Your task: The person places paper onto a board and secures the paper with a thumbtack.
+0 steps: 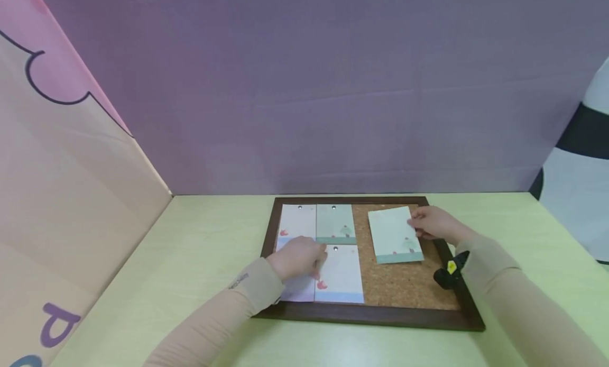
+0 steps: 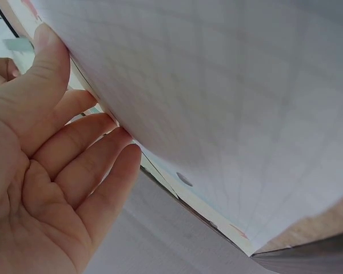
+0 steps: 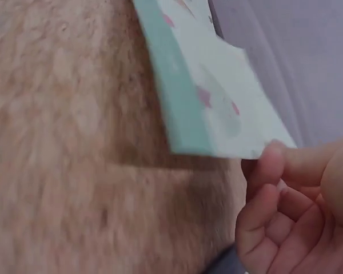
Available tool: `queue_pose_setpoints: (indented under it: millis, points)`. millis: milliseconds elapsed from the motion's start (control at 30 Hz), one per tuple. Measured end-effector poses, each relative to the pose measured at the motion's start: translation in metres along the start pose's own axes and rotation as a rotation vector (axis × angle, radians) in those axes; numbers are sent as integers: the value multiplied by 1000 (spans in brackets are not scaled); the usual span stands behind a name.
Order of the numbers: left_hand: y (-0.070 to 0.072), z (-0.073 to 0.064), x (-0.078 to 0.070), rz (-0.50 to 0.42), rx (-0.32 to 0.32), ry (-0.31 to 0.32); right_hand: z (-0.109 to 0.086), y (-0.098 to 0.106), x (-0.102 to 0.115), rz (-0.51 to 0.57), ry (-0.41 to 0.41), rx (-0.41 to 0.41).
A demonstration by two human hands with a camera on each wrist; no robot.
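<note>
A framed cork board (image 1: 399,290) lies on the table with several notes pinned to its left part. My right hand (image 1: 435,222) pinches the right edge of a pale green note (image 1: 395,232) between thumb and fingers. In the right wrist view this note (image 3: 223,97) is tilted above the cork (image 3: 57,142), casting a shadow. My left hand (image 1: 300,258) is over the pinned notes, near the left edge of the lower white note (image 1: 340,274). Its fingers (image 2: 86,165) are loosely bent, fingertips right along a paper edge in the left wrist view.
Silver pins (image 1: 335,248) hold the notes at their tops, including a green-bordered note (image 1: 335,224) and a white note (image 1: 297,221). The dark wooden frame (image 1: 371,314) surrounds the cork. A purple curtain (image 1: 333,92) stands behind the table, a printed cloth (image 1: 71,171) at left.
</note>
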State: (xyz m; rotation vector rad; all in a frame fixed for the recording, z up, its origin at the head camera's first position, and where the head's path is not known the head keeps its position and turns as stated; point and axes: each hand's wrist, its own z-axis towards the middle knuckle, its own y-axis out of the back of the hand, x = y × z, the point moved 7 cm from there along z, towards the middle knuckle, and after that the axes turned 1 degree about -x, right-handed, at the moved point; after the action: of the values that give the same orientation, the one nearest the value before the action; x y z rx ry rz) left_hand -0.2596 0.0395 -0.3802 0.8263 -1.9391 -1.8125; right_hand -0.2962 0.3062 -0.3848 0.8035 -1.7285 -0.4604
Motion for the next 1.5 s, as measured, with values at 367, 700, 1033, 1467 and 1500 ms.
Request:
queue_pose_setpoints:
  millis: [367, 700, 1033, 1467, 1500]
  points:
    - [1, -3, 2, -16, -1, 22, 18, -10, 7, 76, -61, -78]
    - [0, -3, 3, -40, -6, 34, 27, -14, 12, 139, -93, -155]
    - [0, -4, 2, -29, -12, 32, 29, -15, 10, 148, -121, -145]
    - [1, -4, 2, -24, 1, 36, 31, -15, 8, 156, -166, -230]
    - [0, -4, 2, -24, 1, 36, 31, -15, 8, 154, -170, -241]
